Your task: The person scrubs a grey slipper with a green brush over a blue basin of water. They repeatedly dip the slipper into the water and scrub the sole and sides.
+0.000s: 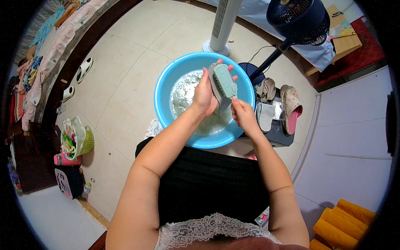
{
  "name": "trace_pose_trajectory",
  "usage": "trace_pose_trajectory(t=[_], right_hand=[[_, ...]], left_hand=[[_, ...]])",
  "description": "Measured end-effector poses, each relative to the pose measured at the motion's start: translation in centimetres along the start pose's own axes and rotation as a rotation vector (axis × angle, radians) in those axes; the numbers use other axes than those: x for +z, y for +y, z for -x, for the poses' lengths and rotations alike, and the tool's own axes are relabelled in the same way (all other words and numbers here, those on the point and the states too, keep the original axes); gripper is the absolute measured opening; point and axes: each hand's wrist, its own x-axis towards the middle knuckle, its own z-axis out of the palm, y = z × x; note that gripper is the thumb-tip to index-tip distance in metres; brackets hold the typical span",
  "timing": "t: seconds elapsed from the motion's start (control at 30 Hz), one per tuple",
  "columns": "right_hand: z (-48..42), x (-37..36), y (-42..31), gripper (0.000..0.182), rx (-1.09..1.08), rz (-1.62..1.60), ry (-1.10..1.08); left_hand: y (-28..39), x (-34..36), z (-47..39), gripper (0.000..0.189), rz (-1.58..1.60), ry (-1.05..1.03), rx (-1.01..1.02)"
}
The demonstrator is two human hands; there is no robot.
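Over a blue plastic basin point(162, 115) of sudsy water point(184, 89), my left hand point(206, 95) holds a wet grey insole or similar flat grey item point(223, 104) along its palm, fingertips showing past the far edge. My right hand point(243, 114) grips the near end of a pale green scrubbing brush point(224, 79). The brush's dark bristles face the grey item, at its upper part. Whether they touch it is hard to tell. A light grey insole point(265, 117) lies on a black box just right of the basin.
The black box point(281, 137) also holds a floral slipper point(292, 109) and a crumpled brownish cloth point(267, 90). Beyond the basin stand a white tower fan point(220, 31) and a dark pedestal fan point(293, 22). A green basket point(87, 142) with a bag is at left.
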Motion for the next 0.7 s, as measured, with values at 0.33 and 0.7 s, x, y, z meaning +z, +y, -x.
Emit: trace_pose_trajectory(t=[0.33,0.7], right_hand=[[-0.4,0.5,-1.2,0.048,0.031,-0.147,-0.014],[0.1,1.7,-1.0,0.045,0.125,-0.198,-0.086]], left_hand=[[-0.6,0.0,0.3,0.052,-0.051,0.019,-0.074],[-0.9,-0.8,-0.2,0.054,-0.057,0.049,-0.036]])
